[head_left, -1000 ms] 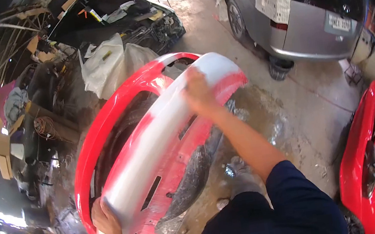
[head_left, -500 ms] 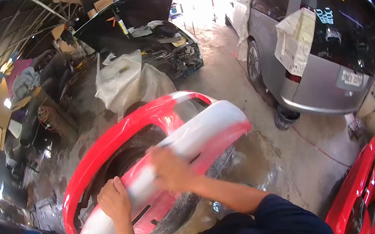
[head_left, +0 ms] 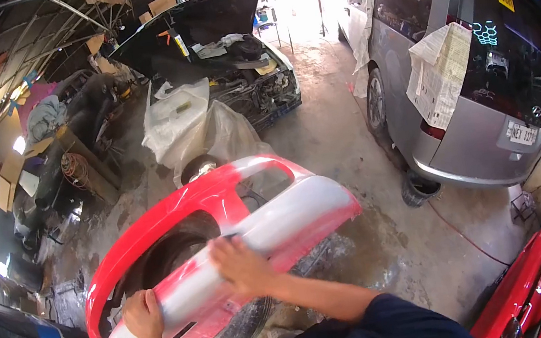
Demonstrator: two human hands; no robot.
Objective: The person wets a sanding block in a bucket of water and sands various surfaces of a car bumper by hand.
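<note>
A red bumper (head_left: 303, 204) with whitish sanded patches lies tilted across the middle, propped over a dark tire. My left hand (head_left: 143, 315) is wrapped round its upper edge near the lower left end. Farther right, my right hand (head_left: 239, 265) rests on the whitish face, fingers pressed together over a thin dark thing that barely shows at the fingertips; I cannot make out what it is.
A grey van (head_left: 473, 133) with taped newspaper stands at the right, a black bucket (head_left: 419, 189) by its rear. Another red bumper (head_left: 529, 288) lies lower right. An open-hooded car (head_left: 251, 82) with plastic sheeting (head_left: 181, 123) is ahead; cardboard boxes (head_left: 9, 181) are left.
My right hand has moved down the bumper from its far right end toward the middle. My left hand has shifted along the edge. The view has tilted up, showing more of the van and car.
</note>
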